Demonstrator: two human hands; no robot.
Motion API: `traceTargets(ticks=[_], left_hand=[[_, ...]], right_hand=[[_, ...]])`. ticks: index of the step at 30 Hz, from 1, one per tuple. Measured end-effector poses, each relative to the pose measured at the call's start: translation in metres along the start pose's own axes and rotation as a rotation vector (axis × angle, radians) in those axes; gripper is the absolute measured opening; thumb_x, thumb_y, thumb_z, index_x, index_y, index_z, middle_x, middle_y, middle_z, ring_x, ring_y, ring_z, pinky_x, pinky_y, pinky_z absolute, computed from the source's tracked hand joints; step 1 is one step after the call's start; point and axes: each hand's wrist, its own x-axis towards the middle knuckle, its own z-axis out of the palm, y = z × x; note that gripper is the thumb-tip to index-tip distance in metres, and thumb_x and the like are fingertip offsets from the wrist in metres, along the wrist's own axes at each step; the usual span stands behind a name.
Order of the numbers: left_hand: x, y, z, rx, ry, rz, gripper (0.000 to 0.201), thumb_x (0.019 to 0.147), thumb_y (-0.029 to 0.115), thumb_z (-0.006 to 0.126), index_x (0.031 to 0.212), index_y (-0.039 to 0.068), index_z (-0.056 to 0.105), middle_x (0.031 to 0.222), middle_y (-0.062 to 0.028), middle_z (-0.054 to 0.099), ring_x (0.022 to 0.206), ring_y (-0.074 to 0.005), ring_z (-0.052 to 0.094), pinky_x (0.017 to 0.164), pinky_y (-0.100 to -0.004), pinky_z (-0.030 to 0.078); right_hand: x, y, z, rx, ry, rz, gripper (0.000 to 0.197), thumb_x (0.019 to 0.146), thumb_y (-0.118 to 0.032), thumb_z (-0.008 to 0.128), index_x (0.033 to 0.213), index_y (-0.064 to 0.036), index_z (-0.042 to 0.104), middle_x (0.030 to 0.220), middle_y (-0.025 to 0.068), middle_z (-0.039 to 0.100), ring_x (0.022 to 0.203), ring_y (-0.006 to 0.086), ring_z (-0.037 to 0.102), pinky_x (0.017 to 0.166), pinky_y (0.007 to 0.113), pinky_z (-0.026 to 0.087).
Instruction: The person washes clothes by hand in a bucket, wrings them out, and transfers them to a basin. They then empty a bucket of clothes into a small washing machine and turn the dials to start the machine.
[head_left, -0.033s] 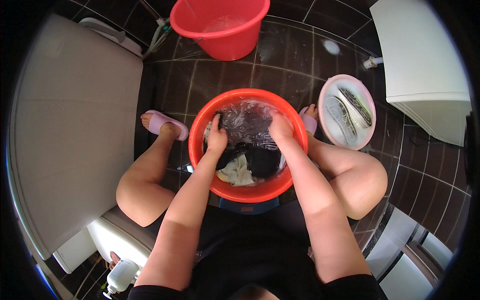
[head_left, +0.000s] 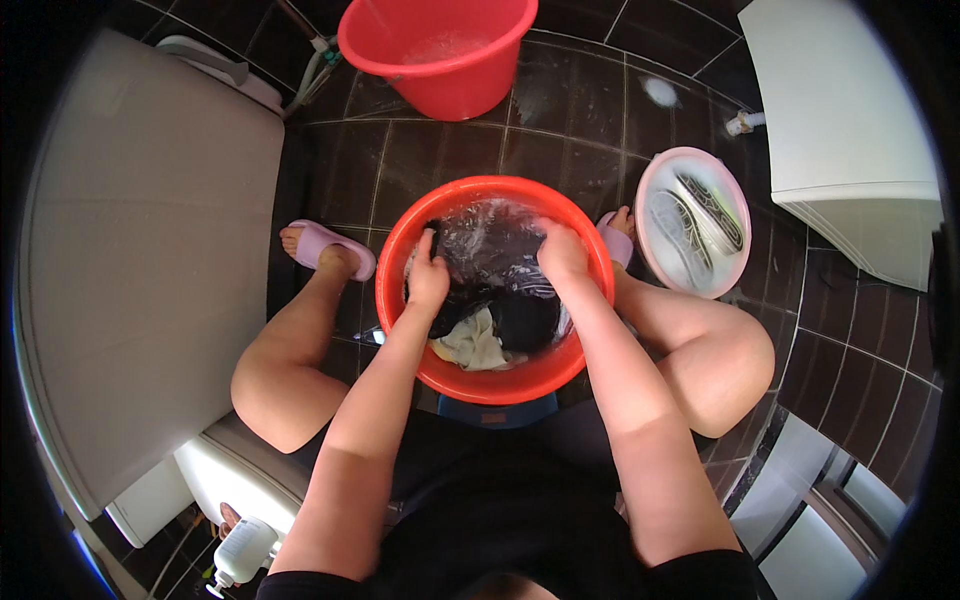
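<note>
A red-orange basin (head_left: 480,388) of water stands between my legs, with wet laundry in it. Inside, at its left, my left hand (head_left: 429,278) is closed on the edge of a dark cloth (head_left: 490,245), thumb pointing away from me. At the right, my right hand (head_left: 562,252) grips the same cloth, its fingertips partly hidden in it. Between the two hands the cloth lies spread, wet and streaked with suds. Nearer to me in the basin are a bunched black cloth (head_left: 527,322) and a cream-white cloth (head_left: 475,342).
Beyond the basin stands a red bucket (head_left: 450,90). To the right, a pink-rimmed tub (head_left: 642,225) holds a pair of shoes in sudsy water. A white pump bottle (head_left: 243,552) is at the lower left. White cabinet-like units flank both sides; the floor is dark tile.
</note>
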Motion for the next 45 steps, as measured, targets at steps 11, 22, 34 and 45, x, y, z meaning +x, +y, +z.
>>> traceTargets(ticks=[11,22,34,45], left_hand=[[-0.052,0.137,-0.112,-0.248,0.211,0.295,0.045,0.08,-0.008,0.037,0.124,-0.006,0.045,0.124,-0.0168,0.049,0.116,-0.0258,0.047,0.1,-0.0298,0.033],[-0.069,0.223,-0.079,-0.124,0.064,0.87,0.032,0.079,-0.004,0.046,0.11,-0.003,0.054,0.121,-0.019,0.047,0.108,-0.0285,0.051,0.091,-0.0343,0.042],[-0.025,0.065,0.006,0.18,-0.297,0.241,0.028,0.079,0.013,0.058,0.104,0.003,0.056,0.104,-0.0176,0.057,0.099,-0.0344,0.056,0.087,-0.0394,0.044],[-0.044,-0.004,0.032,-0.172,-0.284,-0.024,0.039,0.084,0.017,0.06,0.115,0.002,0.041,0.1,-0.0146,0.056,0.092,-0.025,0.057,0.08,-0.0345,0.046]], right_hand=[[-0.039,-0.08,-0.122,0.782,0.323,-0.289,0.032,0.083,0.011,0.036,0.1,-0.0011,0.06,0.088,0.0084,0.067,0.079,0.0138,0.063,0.066,0.024,0.045],[-0.034,-0.064,-0.106,1.094,-0.015,-0.201,0.038,0.094,-0.026,0.041,0.121,-0.0021,0.053,0.116,0.0104,0.057,0.109,0.0161,0.051,0.094,0.029,0.038],[0.004,0.0,0.054,0.146,-0.111,-0.103,0.064,0.063,-0.005,0.071,0.123,-0.0082,0.049,0.111,0.0162,0.058,0.106,0.0301,0.056,0.091,0.036,0.044],[0.021,0.035,0.099,0.283,-0.229,0.287,0.04,0.076,-0.008,0.052,0.115,0.0002,0.054,0.109,0.0223,0.059,0.103,0.0361,0.057,0.086,0.039,0.046]])
